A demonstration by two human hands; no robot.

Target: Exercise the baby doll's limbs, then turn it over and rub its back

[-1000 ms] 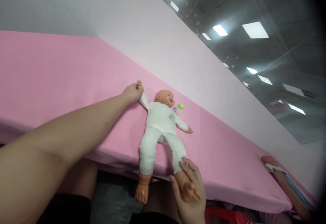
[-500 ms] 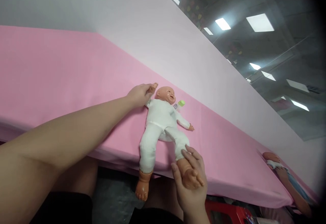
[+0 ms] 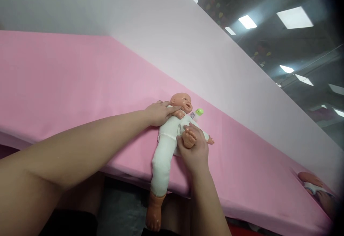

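A baby doll (image 3: 167, 135) in a white suit lies face up on the pink-covered table (image 3: 80, 75), its head toward the white wall. My left hand (image 3: 160, 113) is closed on the doll's arm, whose small hand rests on the upper chest below the chin. My right hand (image 3: 195, 148) is wrapped round the doll's foot (image 3: 189, 138), holding that leg bent up over the belly. The doll's other leg hangs straight over the table's front edge. Beside its shoulder stands a small clear bottle with a green cap (image 3: 199, 111).
A white wall (image 3: 188, 42) rises behind the table. At the far right lies another doll (image 3: 310, 179), with a person's hand (image 3: 324, 199) on it. Something red (image 3: 242, 229) shows below the table edge. My legs are under the table.
My right hand has pushed the doll's foot up from the table edge to the belly, bending the leg. My left hand has brought the doll's arm from beside the head onto the chest.
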